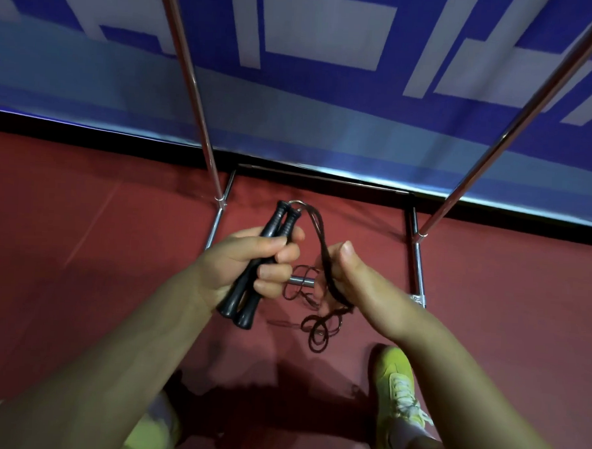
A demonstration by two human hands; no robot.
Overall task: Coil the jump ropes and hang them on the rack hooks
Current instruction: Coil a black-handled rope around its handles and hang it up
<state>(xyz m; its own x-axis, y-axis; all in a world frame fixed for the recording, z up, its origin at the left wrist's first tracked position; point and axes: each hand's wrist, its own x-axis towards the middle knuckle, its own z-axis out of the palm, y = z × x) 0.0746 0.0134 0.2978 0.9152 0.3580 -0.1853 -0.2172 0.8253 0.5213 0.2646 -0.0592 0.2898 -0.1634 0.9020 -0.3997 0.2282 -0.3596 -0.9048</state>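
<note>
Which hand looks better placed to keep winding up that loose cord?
The right hand, probably. It already grips the cord running from the handle tops, with loose loops hanging below it. The left hand is busy gripping both black handles together.

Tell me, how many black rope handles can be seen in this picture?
2. Both handles lie side by side in the left hand, their tops pointing toward the rack base. The right hand grips only the cord. No other handles show.
</note>
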